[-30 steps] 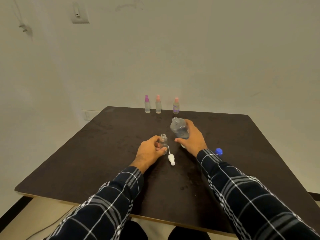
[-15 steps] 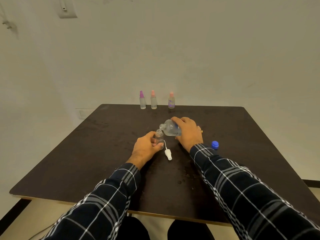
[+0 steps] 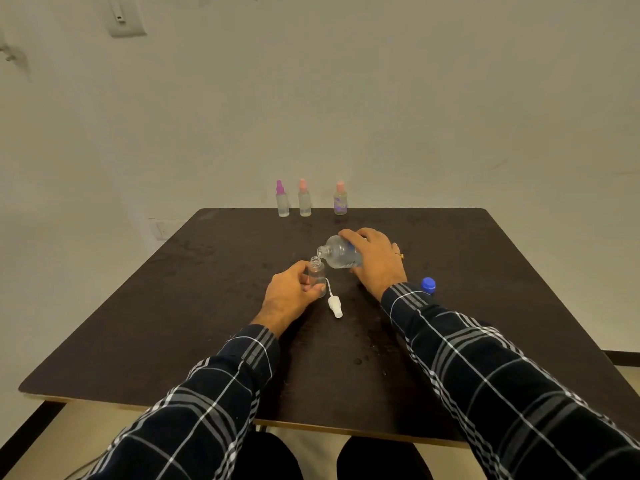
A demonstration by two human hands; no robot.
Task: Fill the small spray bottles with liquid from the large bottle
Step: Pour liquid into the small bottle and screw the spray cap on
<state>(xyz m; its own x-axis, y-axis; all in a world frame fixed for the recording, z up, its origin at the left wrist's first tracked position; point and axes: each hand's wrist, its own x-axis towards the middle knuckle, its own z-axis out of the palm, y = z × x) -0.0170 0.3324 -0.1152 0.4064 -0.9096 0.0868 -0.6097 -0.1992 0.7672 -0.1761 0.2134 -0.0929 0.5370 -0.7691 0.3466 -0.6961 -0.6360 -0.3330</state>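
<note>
Mouth of large bottle (image 3: 341,257) gripped in right hand (image 3: 378,263) now tipped toward small bottle (image 3: 316,271) gripped in left hand (image 3: 288,296)

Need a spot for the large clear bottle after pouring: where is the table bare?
Bare: the dark wooden table's left half beside the left hand, and its right side beyond the round blue cap. Crowded: around the white plastic spray head.

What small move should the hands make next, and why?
Probably tip the large bottle a little further: the right hand holds it tilted, its open mouth close above the small bottle that the left hand steadies, and no stream shows.
</note>
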